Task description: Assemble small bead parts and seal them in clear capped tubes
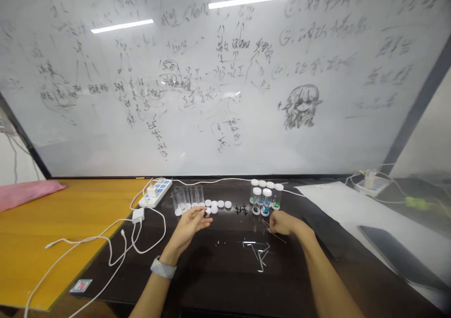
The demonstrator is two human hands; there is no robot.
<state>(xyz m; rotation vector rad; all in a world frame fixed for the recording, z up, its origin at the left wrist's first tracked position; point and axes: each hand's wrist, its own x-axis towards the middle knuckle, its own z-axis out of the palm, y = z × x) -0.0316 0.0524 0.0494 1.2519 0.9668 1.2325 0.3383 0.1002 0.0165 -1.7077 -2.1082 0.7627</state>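
Observation:
My left hand (192, 221) pinches a small black piece (205, 213) between thumb and fingertips, just in front of some white round caps (221, 204). Beside that hand stand several uncapped clear tubes (185, 198) with white bottoms. My right hand (282, 223) is closed and low over the table, its fingertips down among thin straight sticks (280, 238); whether it grips one is hidden. Behind it are several white-capped clear tubes (267, 201), some with blue or green bits inside. Small black pronged pieces (241, 209) lie between the two tube groups. More thin, shiny sticks (260, 254) lie between my forearms.
A power strip (157, 192) with white cables (109, 243) occupies the left side. On the right lie a white sheet (338, 200) and a dark flat device (398, 254). A written-on whiteboard (197, 144) rises behind the dark table (211, 285).

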